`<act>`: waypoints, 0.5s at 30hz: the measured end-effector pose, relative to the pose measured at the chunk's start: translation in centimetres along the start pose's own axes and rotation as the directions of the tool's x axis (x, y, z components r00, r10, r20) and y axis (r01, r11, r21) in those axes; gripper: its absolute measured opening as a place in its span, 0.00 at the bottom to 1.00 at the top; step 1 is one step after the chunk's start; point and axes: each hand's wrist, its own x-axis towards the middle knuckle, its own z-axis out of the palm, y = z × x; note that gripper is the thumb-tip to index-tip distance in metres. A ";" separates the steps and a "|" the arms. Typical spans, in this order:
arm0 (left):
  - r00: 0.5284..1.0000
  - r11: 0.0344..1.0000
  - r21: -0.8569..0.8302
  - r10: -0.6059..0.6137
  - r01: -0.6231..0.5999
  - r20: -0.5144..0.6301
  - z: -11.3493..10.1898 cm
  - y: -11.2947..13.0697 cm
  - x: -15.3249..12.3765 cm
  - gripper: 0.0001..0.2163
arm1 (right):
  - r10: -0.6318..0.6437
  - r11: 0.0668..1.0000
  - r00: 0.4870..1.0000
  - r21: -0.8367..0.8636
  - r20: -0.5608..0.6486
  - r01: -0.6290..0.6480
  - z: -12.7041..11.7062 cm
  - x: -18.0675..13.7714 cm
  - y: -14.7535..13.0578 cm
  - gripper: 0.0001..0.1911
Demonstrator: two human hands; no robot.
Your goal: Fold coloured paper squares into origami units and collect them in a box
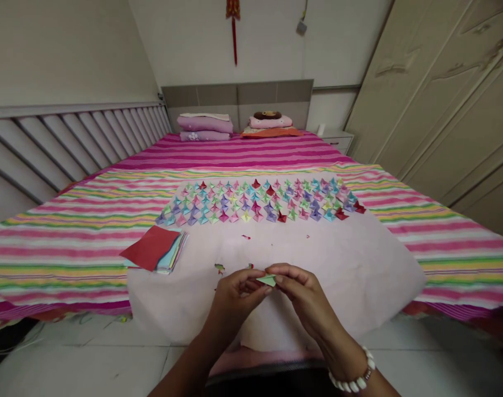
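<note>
My left hand and my right hand meet over the near edge of a pale pink sheet spread on the bed. Both pinch a small light green folded paper piece between thumbs and fingertips. A white bead bracelet circles my right wrist. Beyond my hands, several rows of small folded paper shapes in many colours lie on the sheet. A stack of square coloured papers, red on top, rests to the left.
The bed carries a pink, green and yellow striped cover. Folded pillows and blankets sit at the headboard. A slatted rail runs along the left, wardrobe doors stand on the right. Tiny paper scraps dot the sheet.
</note>
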 end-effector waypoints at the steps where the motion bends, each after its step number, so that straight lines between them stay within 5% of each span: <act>1: 0.999 1.000 0.021 0.023 -0.022 -0.024 0.0 0.0 0.0 0.10 | 0.004 1.000 1.000 0.021 0.027 -0.005 0.1 -0.1 -0.1 0.11; 4: 0.999 0.999 0.001 0.036 -0.036 -0.025 -0.1 0.0 0.1 0.05 | 0.014 0.999 0.996 0.033 0.084 -0.017 0.2 -0.1 -0.2 0.15; 15: 0.995 0.994 0.056 0.093 -0.091 -0.036 -0.1 -0.2 0.9 0.05 | 0.004 0.983 1.000 -0.181 0.002 -0.004 0.6 0.0 0.1 0.12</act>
